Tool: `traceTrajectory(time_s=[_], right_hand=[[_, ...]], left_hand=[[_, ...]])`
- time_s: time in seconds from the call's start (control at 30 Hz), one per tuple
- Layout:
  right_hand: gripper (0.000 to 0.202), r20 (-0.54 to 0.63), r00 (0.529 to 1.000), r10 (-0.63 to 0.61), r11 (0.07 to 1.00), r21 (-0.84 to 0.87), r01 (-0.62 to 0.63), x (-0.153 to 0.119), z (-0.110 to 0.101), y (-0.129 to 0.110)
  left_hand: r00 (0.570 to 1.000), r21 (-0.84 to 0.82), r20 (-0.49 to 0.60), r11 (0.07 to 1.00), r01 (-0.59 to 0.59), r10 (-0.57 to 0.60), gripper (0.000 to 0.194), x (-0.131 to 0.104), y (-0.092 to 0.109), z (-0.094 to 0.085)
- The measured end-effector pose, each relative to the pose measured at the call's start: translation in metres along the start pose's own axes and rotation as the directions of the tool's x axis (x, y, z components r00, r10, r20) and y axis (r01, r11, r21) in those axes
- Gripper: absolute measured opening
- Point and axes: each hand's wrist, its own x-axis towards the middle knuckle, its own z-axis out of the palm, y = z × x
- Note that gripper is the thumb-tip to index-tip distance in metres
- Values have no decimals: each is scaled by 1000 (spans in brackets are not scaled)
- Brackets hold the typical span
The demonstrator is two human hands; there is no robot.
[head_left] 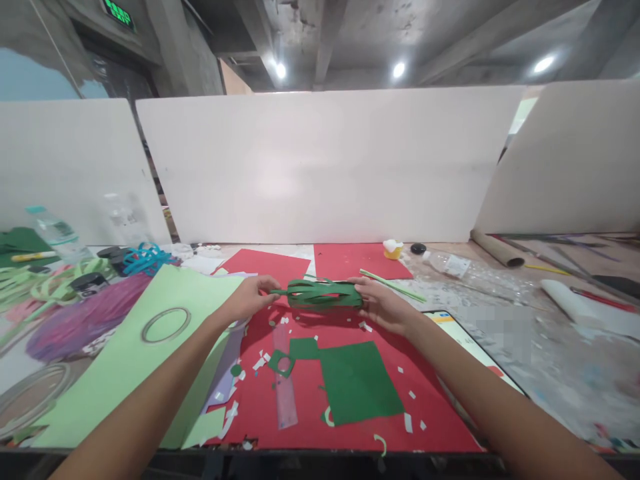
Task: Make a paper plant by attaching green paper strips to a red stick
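A green paper lantern shape (325,293), cut into lengthwise strips, is held level above a red paper sheet (260,400). My left hand (253,297) pinches the thin stem at its left end. The fingers of my right hand (383,303) are closed round its right end, and the far fingertips are hidden. Below it on the red sheet lie a large green paper piece (360,383), a smaller green piece (304,348), a clear ruler (286,400) and several white paper scraps.
Left of the red sheet lies light green paper (115,373) with a tape ring (166,325) on it. Beside that is a purple bundle (90,313). A tablet (475,347) lies under my right forearm. A plastic bottle (455,265) and a white board (325,167) stand beyond.
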Motion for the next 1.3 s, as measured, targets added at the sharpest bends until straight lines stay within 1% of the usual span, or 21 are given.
traceTrajectory(time_s=[0.1,0.2,0.3,0.37,0.43,0.5,0.53,0.57,0.6,0.63,0.7,0.77,0.8,0.83,0.87,0.93,1.03,1.1,1.17,1.23,1.3], right_hand=[[28,-45,999,-8,999,-50,6,3,-3,0],[37,-148,989,-28,989,-150,6,3,-8,-4],[39,-228,969,-97,968,-247,39,-2,-15,-10],[36,-242,956,-165,944,-320,82,-12,-17,-11],[32,-204,952,-227,896,-427,123,-30,-14,-6],[30,-108,956,-272,816,-553,170,-57,-7,8],[27,-80,952,-295,767,-615,186,-72,-2,17],[25,-91,941,-325,726,-662,186,-87,3,29],[25,-115,929,-351,695,-697,176,-100,8,40],[24,-162,903,-399,674,-719,169,-112,13,52],[22,-191,849,-492,627,-755,194,-127,22,72],[16,-199,793,-576,550,-812,196,-133,30,84],[15,-185,773,-607,502,-843,193,-133,33,88],[14,-153,763,-628,449,-872,194,-132,36,89],[14,-111,768,-631,396,-897,196,-130,38,90],[15,-40,797,-603,314,-930,190,-127,40,88],[25,-22,847,-531,262,-955,139,-124,37,85],[31,-18,871,-491,250,-961,121,-125,35,84],[27,-3,884,-467,256,-958,132,-128,32,83],[21,10,889,-459,277,-949,154,-131,30,83],[20,6,880,-475,302,-938,170,-135,26,83]], left_hand=[[1000,90,6,996,-1,0,28,-2,-3,3],[1000,178,-20,984,14,-11,30,0,-9,8],[999,260,-46,965,39,-28,31,4,-17,10],[998,291,-60,956,47,-31,37,4,-20,3],[997,307,-76,950,47,-25,51,-3,-21,-10],[997,320,-79,947,43,-19,61,-20,-20,-27],[997,317,-67,948,45,-24,61,-33,-20,-36],[994,308,-92,948,81,-55,57,-47,-21,-42],[984,301,-146,943,142,-101,52,-62,-23,-47],[967,309,-220,931,194,-128,48,-77,-26,-48],[962,336,-238,919,209,-132,49,-104,-34,-44],[981,360,-160,919,158,-106,46,-122,-45,-34],[988,381,-125,915,131,-89,41,-127,-49,-30],[990,401,-121,908,120,-78,38,-130,-54,-27],[989,426,-128,897,118,-69,35,-131,-57,-26],[986,479,-151,868,130,-65,30,-131,-60,-29],[980,545,-182,822,164,-75,29,-130,-49,-30],[966,530,-251,827,185,-55,31,-132,-30,-18],[954,435,-299,890,135,1,34,-135,-4,7],[971,363,-232,931,40,48,32,-137,24,38],[993,333,-95,942,-33,69,32,-138,45,65]])
